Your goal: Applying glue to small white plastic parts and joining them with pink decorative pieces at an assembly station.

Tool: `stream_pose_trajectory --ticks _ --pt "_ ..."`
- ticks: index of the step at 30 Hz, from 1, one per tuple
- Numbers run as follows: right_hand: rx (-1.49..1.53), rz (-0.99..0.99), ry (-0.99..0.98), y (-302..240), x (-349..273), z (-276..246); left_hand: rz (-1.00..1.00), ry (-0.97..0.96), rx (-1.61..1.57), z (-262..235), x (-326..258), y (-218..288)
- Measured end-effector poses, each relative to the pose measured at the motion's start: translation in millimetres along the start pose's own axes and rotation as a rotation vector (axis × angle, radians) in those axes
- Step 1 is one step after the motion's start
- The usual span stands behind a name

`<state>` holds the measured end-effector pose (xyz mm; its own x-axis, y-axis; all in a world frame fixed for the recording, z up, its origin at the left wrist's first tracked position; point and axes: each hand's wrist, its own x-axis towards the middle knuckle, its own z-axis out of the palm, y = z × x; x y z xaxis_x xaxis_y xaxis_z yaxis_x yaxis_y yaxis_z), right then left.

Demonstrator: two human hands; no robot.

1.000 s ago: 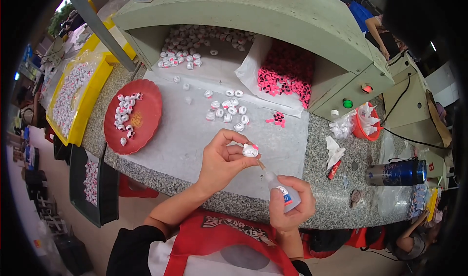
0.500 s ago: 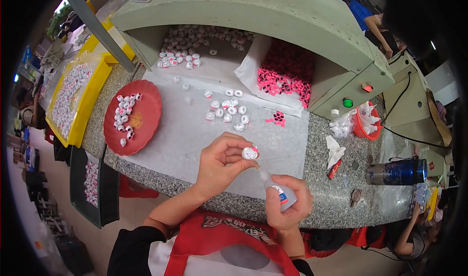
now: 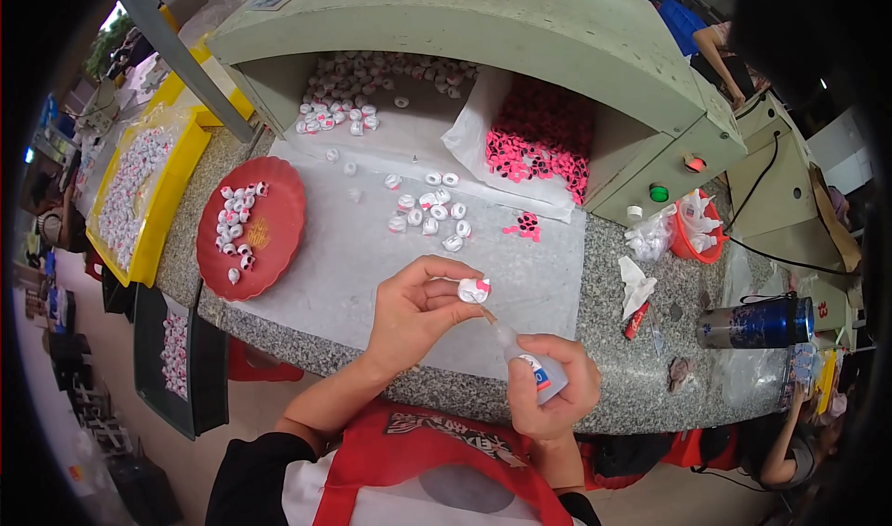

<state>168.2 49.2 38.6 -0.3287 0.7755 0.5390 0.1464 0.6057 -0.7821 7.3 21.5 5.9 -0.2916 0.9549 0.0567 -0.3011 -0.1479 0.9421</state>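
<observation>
The left hand [image 3: 413, 308] is curled, its fingertips pinching a small white bead [image 3: 474, 290] with a pink mark. The right hand [image 3: 550, 391], just below and to the right of it, is closed in a fist around a glue bottle [image 3: 531, 366], whose nozzle tip touches the bead's underside. Beyond the left hand, loose beads [image 3: 432, 210] lie on the white sheet [image 3: 334, 256]; a red plate [image 3: 269, 229] sits farther to its left.
</observation>
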Motion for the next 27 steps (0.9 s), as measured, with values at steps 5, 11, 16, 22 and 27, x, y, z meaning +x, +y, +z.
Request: stream_pose_trajectory --ticks 5,11,16,22,27 --pt "0.001 -0.006 0.017 0.8 -1.3 -2.8 -0.076 -0.003 -0.024 -1.1 0.8 2.4" --pt "-0.005 -0.003 0.015 0.5 -0.8 -3.1 -0.085 0.003 -0.022 -0.7 0.8 2.6" --pt "-0.018 0.008 0.032 3.6 -1.9 -5.4 -0.082 0.014 0.006 -2.8 1.9 2.5" --pt "-0.019 0.033 -0.029 3.1 -2.4 -7.1 -0.068 0.017 -0.014 -1.6 1.5 1.4" --pt "0.339 0.634 0.138 11.2 7.2 12.7 -0.086 0.057 0.013 -11.0 2.4 -1.1"
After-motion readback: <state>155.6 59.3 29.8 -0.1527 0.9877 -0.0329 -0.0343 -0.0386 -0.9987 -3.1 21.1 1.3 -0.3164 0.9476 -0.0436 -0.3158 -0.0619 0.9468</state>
